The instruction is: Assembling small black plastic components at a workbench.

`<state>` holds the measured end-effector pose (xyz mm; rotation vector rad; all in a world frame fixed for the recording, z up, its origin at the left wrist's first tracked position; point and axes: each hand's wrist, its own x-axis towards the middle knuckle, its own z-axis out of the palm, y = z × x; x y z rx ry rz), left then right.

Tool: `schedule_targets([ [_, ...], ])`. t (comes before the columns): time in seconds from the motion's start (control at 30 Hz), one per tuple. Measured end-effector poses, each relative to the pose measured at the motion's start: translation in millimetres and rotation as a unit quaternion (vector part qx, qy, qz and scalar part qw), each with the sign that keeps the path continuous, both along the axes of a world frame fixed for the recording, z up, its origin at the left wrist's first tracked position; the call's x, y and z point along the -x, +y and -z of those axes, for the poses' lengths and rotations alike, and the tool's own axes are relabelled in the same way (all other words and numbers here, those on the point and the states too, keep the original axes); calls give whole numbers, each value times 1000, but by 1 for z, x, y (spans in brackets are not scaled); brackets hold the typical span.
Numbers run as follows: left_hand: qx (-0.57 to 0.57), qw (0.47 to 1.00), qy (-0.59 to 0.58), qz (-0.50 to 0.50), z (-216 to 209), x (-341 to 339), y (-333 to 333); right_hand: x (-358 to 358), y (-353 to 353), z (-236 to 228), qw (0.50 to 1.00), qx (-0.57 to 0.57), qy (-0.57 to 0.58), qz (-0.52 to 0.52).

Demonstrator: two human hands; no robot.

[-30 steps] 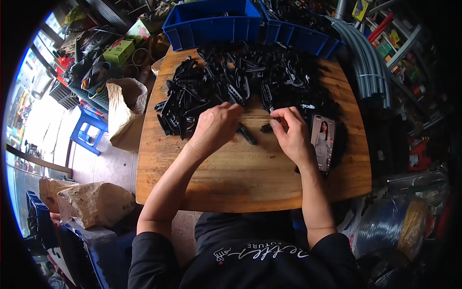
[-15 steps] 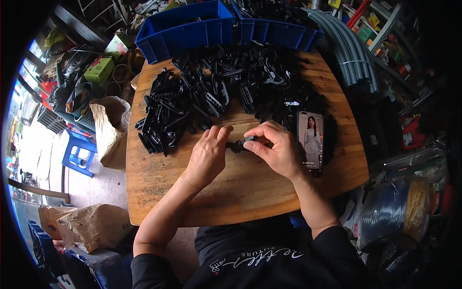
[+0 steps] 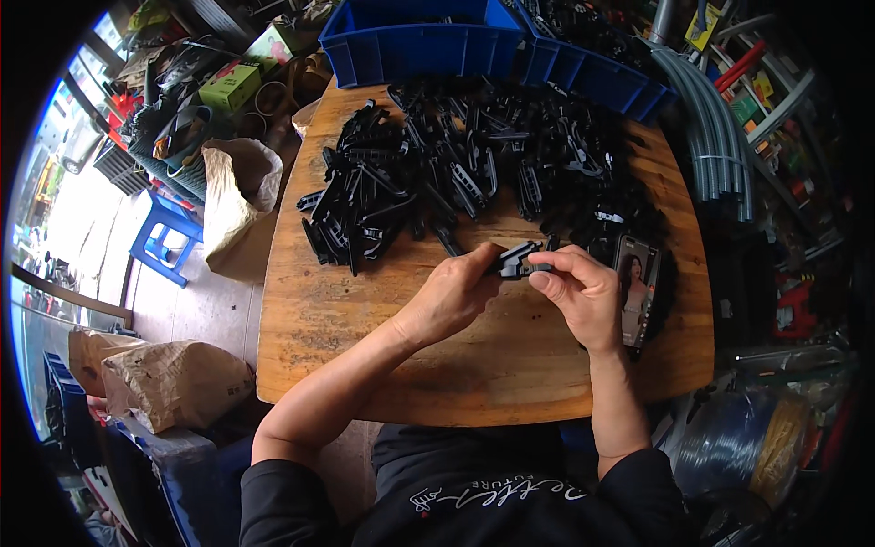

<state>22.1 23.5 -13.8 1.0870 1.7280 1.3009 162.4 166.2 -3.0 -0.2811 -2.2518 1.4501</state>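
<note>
Blue stool: a low plastic stool (image 3: 169, 239) stands on the pale floor, left of the surface.
Lower paper bag: a crumpled brown bag (image 3: 178, 385) sits at lower left, near the surface's left edge.
Upper paper bag: an open-topped brown bag (image 3: 239, 214) stands just right of the stool, its mouth upward.
Green box: a small carton (image 3: 230, 87) lies among the clutter above that bag.
Wooden surface: a tabletop (image 3: 501, 383) with rounded corners, its near half mostly bare, dark stains toward its left.
Heap: many loose black plastic pieces (image 3: 497, 137) spread across the far half of the surface.
Left bin: a blue plastic bin (image 3: 424, 55) stands at the far edge, behind the heap.
Left hand: the left hand (image 3: 456, 294) grasps the black part, thumb on top, knuckles toward the lower left.
Black part: a piece with greyish highlights (image 3: 515, 262) is held above the surface, in front of the heap, between both hands.
Right hand: the right hand (image 3: 583, 296) pinches the part's right end with thumb and forefinger; fine detail between the fingertips is too small to read.
Right bin: a second blue bin (image 3: 592, 77), angled, holds more black pieces.
Phone: a lit phone (image 3: 635, 292) stands upright just right of the right hand, showing a person.
Grey hoses: a tied bundle (image 3: 715, 137) curves down beyond the surface's right side.
</note>
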Motion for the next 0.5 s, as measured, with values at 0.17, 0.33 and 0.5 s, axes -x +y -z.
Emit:
schedule_targets([
  [0.17,-57,990,129,9,3,-6,0,4,-13,-1,995,-86,43,39],
  [0.33,-33,967,251,4,-1,-7,0,1,-11,6,999,-3,21,41],
  [0.5,-25,970,241,10,-5,-6,0,4,-8,14,997,-2,59,48],
])
